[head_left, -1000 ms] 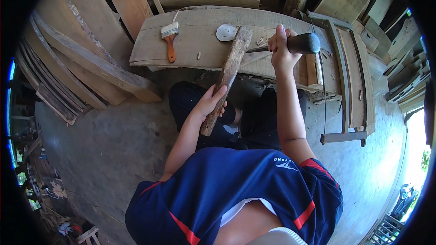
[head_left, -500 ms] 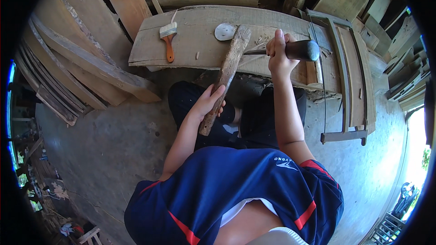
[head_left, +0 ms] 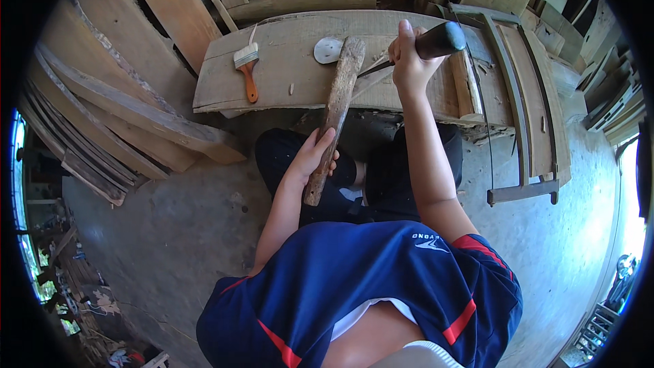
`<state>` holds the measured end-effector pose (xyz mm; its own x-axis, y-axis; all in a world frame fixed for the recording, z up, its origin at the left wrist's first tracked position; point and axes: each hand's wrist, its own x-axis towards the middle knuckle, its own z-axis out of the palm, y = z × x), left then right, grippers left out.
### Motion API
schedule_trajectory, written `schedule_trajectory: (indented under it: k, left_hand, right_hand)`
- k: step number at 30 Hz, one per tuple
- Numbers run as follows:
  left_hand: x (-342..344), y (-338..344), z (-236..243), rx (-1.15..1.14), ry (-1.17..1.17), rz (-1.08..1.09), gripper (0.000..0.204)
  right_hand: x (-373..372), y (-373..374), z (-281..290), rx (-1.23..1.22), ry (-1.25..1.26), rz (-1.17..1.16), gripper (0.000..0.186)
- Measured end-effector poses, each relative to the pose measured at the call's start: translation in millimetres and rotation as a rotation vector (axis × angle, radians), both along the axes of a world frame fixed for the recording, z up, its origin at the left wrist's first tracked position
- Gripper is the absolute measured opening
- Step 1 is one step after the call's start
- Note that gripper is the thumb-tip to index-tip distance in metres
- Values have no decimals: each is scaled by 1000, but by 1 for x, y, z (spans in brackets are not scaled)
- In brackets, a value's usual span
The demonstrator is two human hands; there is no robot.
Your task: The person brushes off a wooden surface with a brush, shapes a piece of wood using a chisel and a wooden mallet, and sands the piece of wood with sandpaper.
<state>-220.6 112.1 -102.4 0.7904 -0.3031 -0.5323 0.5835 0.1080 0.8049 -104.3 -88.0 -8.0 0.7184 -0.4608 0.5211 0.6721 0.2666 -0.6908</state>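
Observation:
My left hand (head_left: 318,155) is wrapped round the lower part of a long, rough wooden bar (head_left: 334,109), whose upper end rests over the plank bench (head_left: 272,27). My right hand (head_left: 412,65), thumb upward, grips the black handle (head_left: 441,39) of a tool. Its dark narrow blade points down-left toward the bar and meets it or passes behind it; I cannot tell which. A white disc (head_left: 328,50) lies beside the bar. A paintbrush (head_left: 248,71) with an orange handle lies to the left. Pale shavings and a short wooden block (head_left: 466,87) lie right of the bar.
A wooden frame saw (head_left: 518,116) lies across the bench's right end. Boards (head_left: 116,95) lean in stacks at the left, back and right. My folded legs in dark trousers are below the bench, on a concrete floor (head_left: 157,245). A bright opening is at the far right.
My right hand and the tool have moved upward, the handle tilting higher at its outer end. The view has shifted slightly. My left hand still holds the bar.

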Motion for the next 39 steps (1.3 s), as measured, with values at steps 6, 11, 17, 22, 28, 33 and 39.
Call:
schedule_trajectory:
  k: [6, 11, 17, 22, 28, 33, 39]
  left_hand:
    - [-4, 9, 49, 148, -114, 18, 44]
    - [-2, 34, 166, 318, -568, 152, 36]
    - [0, 38, 230, 512, -1087, 147, 27]
    - [-5, 51, 249, 1032, -793, -294, 39]
    - [-20, 33, 300, 827, -1086, 22, 39]
    - [-5, 33, 275, 702, -1425, 113, 31]
    - [-13, 34, 287, 955, -1175, -207, 40]
  right_hand:
    - [-6, 4, -19, -120, 20, -3, 32]
    - [2, 17, 2, -276, 18, -94, 32]
    - [18, 34, 20, -382, 69, -165, 26]
    - [10, 33, 15, -331, 13, -142, 25]
    - [21, 28, 19, -251, 108, -86, 30]
    - [23, 40, 23, -367, 94, -134, 24]
    - [36, 48, 22, -433, 128, -143, 21]
